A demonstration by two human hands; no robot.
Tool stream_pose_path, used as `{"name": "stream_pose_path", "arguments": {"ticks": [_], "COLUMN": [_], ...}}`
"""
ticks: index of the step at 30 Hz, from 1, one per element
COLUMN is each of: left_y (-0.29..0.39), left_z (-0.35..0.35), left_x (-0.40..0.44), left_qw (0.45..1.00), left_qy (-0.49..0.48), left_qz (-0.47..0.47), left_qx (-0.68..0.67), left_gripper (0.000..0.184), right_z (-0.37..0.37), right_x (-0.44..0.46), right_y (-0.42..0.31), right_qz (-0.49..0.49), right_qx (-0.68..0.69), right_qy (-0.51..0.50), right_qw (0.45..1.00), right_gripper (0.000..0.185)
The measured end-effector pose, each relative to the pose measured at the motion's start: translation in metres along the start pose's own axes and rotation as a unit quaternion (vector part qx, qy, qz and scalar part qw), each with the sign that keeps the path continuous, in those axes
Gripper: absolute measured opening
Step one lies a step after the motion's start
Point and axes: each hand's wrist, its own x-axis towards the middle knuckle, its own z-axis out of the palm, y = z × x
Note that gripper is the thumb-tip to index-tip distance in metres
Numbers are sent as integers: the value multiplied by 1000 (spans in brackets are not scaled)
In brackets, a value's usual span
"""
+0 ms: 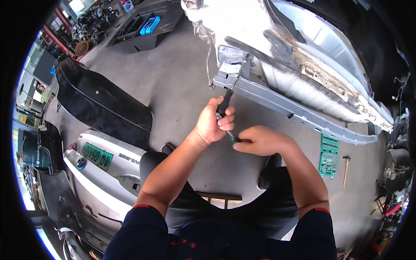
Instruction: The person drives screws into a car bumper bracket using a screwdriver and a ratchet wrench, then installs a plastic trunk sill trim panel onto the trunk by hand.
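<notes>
My left hand (213,121) is closed around the black handle of a screwdriver-like tool (225,102). The tool's thin shaft points up to the grey metal bracket (234,56) at the end of the grey beam (294,107) on the car body. Below that hand, a ratchet (231,134) with a green and black handle meets the tool's lower end. My right hand (259,141) has its fingers curled at the ratchet's handle, most of which it hides.
A green socket set (328,155) and a hammer (346,171) lie on the floor at right. The white car body (242,21) stands ahead. At left lie a black panel (102,97) and a white panel (99,182) with a green plate. Behind is a black tray (145,30).
</notes>
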Motion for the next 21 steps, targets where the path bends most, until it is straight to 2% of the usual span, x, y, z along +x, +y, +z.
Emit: {"name": "stream_pose_path", "arguments": {"ticks": [2,3,4,5,6,7,10,13,14,15,16,17,18,19,20,21], "left_y": [-6,-13,-20,-28,-32,-35,-34,-27,-25,-23,-24,-22,-19,-11,-6,-8], "left_z": [-6,-7,9,6,-6,-13,22,23,18,22,5,-11,-24,-27,-30,-27], "left_x": [2,4,3,10,16,21,8,3,2,-1,6,13,18,14,11,11], "left_qw": [999,997,978,914,779,588,533,519,531,559,568,690,794,940,998,999], "left_qy": [22,35,111,171,197,208,244,245,208,189,162,122,89,34,-26,-7], "left_qz": [12,13,46,106,225,332,240,229,257,246,311,296,276,152,13,25], "left_qx": [41,62,170,352,551,707,774,786,780,769,744,649,534,304,47,48], "left_gripper": [32,32,33,39,42,45,49,50,52,52,48,44,40,36,33,31], "right_z": [-6,7,30,46,49,49,76,98,101,103,95,83,55,29,22,16], "right_x": [-16,-2,26,47,62,75,109,150,152,144,130,116,78,42,27,12], "right_y": [10,20,35,41,33,25,26,24,24,24,24,26,11,1,16,33], "right_qz": [-10,-33,-56,-78,-47,-17,-87,-257,-264,-255,-244,-231,-110,16,14,12], "right_qx": [46,18,-9,-36,-20,-7,186,237,288,242,191,139,37,-66,-59,-51], "right_qy": [-32,33,101,172,165,158,270,309,292,255,220,186,98,8,14,20], "right_qw": [998,999,993,981,985,987,940,885,873,901,925,945,988,998,998,998], "right_gripper": [36,36,36,36,31,27,22,22,26,26,27,27,28,29,32,34]}}
